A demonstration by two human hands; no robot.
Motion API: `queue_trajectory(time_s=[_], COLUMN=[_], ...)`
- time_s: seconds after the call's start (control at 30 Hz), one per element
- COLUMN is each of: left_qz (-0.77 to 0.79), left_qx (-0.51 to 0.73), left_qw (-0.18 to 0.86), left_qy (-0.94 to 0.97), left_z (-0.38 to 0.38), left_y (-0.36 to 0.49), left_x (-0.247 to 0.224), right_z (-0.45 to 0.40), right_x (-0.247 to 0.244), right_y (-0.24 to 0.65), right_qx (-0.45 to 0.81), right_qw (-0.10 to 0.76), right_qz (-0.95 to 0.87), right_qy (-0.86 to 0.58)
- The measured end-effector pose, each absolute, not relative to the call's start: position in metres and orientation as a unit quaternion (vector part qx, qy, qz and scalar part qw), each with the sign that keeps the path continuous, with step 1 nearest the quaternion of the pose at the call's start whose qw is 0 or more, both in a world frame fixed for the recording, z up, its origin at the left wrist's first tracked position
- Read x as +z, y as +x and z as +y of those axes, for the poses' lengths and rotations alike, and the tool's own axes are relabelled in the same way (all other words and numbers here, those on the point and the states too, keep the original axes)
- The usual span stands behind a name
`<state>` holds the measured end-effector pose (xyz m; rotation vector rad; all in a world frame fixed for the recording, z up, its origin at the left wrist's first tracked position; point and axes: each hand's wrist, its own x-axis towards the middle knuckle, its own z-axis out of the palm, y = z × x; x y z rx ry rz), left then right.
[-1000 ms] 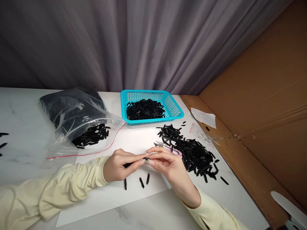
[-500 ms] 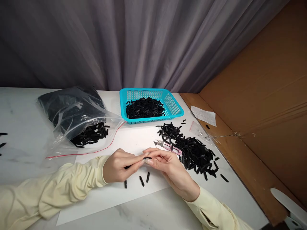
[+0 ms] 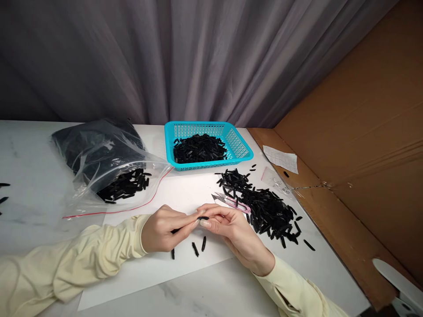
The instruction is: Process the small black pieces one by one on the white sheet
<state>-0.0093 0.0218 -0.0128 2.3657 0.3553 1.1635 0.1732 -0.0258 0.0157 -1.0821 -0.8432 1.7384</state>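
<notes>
Between the fingertips of my left hand (image 3: 170, 229) and my right hand (image 3: 228, 224) is a small black strip (image 3: 202, 218), pinched from both sides. The fingers of both hands are closed and meet around it. More black shows inside the left hand's curled fingers, mostly hidden. Just below lie a few loose black strips (image 3: 195, 249) on a white sheet (image 3: 132, 273). Beyond my right hand, pink-handled thread snips (image 3: 243, 206) lie with their blades apart, against a heap of black strips (image 3: 272, 213).
A blue plastic basket (image 3: 243, 154) at the back holds many black strips. On the left lies a clear zip bag (image 3: 99, 149) with black strips inside and at its mouth. Cardboard (image 3: 357, 132) walls the right side, with a paper slip (image 3: 280, 159) near it. A grey curtain (image 3: 198, 57) hangs behind.
Both hands stay in nearly the same place, still pinching the strip. The strip shows slightly more fully between the fingertips. Nothing else has visibly moved.
</notes>
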Motion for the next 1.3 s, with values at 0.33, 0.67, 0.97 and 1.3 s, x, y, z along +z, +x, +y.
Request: queue_trajectory(time_s=[0.33,0.67,0.97,1.3], left_qz=[0.123,0.127,0.106,0.138], left_qx=[0.434,0.437,0.429,0.434], left_qw=[0.238,0.244,0.253,0.272], left_qy=[0.860,0.856,0.861,0.848], left_z=[0.0212,0.0215,0.0210,0.0205], left_y=[-0.0099,-0.0093,-0.0106,-0.0092], left_x=[-0.0164,-0.0154,-0.0160,-0.0141], right_z=[-0.0257,-0.0243,-0.0238,-0.0216], right_x=[0.0191,0.0216,0.0170,0.0171], right_y=[0.1726,0.1739,0.1727,0.1799], right_qx=[0.726,0.731,0.732,0.693], right_qw=[0.438,0.432,0.440,0.431], right_qz=[-0.330,-0.332,-0.314,-0.400], right_qy=[-0.414,-0.411,-0.414,-0.417])
